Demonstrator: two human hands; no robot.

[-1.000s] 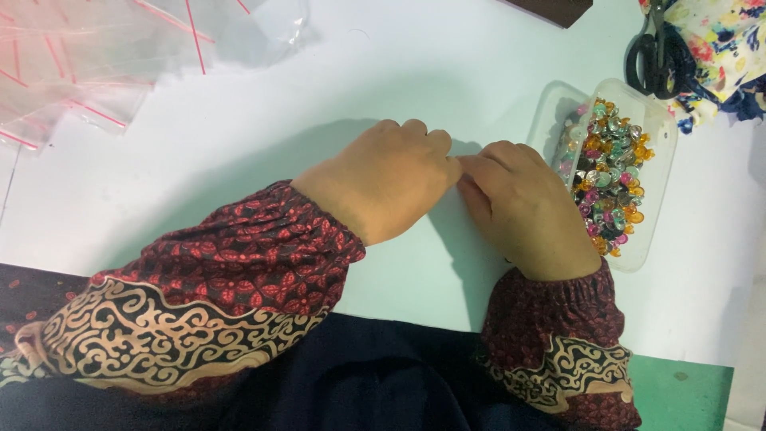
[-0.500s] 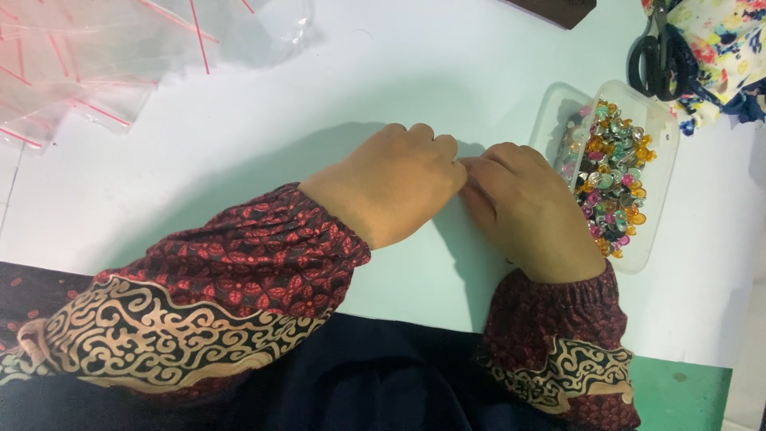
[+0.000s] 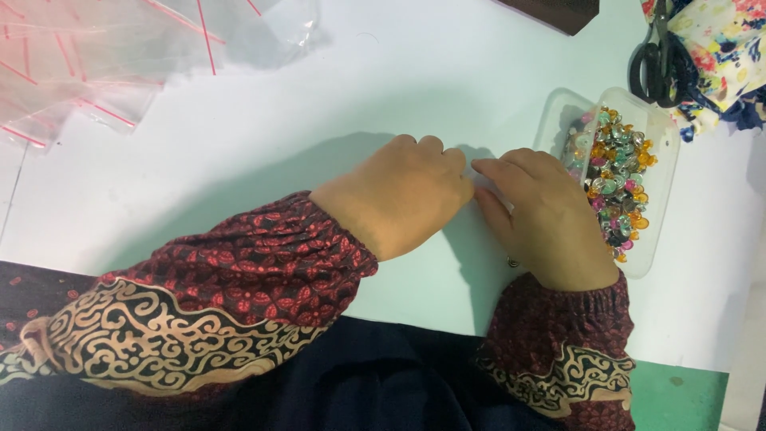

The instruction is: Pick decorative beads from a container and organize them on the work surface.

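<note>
Little has shifted since the moment before: your left hand (image 3: 399, 199) has slid only a touch closer to the clear plastic tray (image 3: 662, 199), and your right hand (image 3: 546, 219) stays where it was, hard against the tray's near-left wall. Both hands lie knuckles-up on the white table (image 3: 319, 120), fingertips meeting in the narrow gap just left of the tray, and something small and pale sits right at that meeting point, too hidden to name. Your left fingers are curled under into a loose fist, and your right fingers are drawn together and pointed at the left ones; whether either hand is actually pinching anything, I cannot tell, because the backs of the hands cover the pads. The tray holds a heap of small colourful beads (image 3: 614, 179), orange, green, pink and clear, piled along its middle. Beyond the tray's far end lie black scissors (image 3: 656, 64) on a flowered cloth (image 3: 718, 48). Well apart from the tray, at the table's far-left corner, lies a loose pile of clear zip bags (image 3: 104, 64) with red seal strips. Your dark red patterned sleeves (image 3: 263, 271) reach to both wrists, the right cuff just below the tray's near end.
</note>
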